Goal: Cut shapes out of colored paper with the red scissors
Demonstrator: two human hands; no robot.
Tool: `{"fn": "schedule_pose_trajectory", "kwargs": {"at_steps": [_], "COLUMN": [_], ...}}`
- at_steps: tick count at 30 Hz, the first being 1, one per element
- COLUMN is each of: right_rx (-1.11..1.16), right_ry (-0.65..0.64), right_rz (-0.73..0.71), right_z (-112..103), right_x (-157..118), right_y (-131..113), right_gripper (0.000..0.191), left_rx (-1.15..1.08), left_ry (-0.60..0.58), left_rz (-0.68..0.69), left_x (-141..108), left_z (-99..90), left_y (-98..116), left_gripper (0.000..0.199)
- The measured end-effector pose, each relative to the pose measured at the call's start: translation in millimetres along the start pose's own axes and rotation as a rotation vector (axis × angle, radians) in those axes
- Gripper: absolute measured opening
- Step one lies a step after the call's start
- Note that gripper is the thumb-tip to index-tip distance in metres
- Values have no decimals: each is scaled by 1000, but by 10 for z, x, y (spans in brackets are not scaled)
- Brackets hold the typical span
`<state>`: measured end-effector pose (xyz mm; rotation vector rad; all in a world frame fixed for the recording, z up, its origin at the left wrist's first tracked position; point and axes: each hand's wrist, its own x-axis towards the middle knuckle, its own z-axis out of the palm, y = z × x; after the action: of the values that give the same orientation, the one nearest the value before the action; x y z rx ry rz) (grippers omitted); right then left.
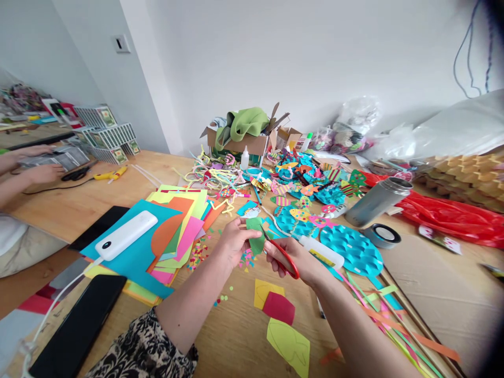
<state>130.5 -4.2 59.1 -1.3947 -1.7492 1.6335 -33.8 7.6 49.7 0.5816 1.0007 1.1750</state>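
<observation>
One piece of green paper (255, 240) is held in front of the person, upright between the two hands. The left hand (232, 240) is partly closed, thumb and fingers pinching the paper along its left side and lower part. The right hand (293, 256) is curled around the red-handled scissors (290, 265), fingers bent at the handle loops and the thumb close to the paper. The blades reach the paper's right edge; how wide they are spread is too small to tell.

Below the hands, on the wooden table (240, 336), lie a yellow paper piece (263, 290), a dark red paper piece (280, 308) overlapping it, and a lime-yellow paper piece (289, 341) with a drawn outline. Small paper confetti (197, 254) is scattered beside the left forearm, near a fanned stack of coloured paper (185, 220) that bears a white power bank (128, 235). Just beyond the right hand are a white glue bottle (325, 254) and a blue bumpy disc (352, 249). At the far left, a co-worker's hands (45, 173) rest at a grey object (65, 158).
</observation>
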Motion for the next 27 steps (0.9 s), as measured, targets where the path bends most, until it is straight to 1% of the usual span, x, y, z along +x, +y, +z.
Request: {"fn": "schedule_pose_trajectory", "kwargs": {"at_steps": [13, 22, 27], "right_rx": [-7, 0, 18], "right_ry": [-11, -24, -22], "right_rz": [-11, -11, -15], "right_z": [-29, -40, -44], "right_x": [23, 27, 32], "right_y": [71, 88, 83], "right_gripper": [53, 54, 54], "left_rx": [13, 40, 17], "left_ry": [12, 39, 7], "left_rz": [-21, -44, -41], "left_x": [-7, -41, -57], "left_z": [6, 21, 31], "left_y": [24, 77, 86], "left_gripper": [44, 41, 43]}}
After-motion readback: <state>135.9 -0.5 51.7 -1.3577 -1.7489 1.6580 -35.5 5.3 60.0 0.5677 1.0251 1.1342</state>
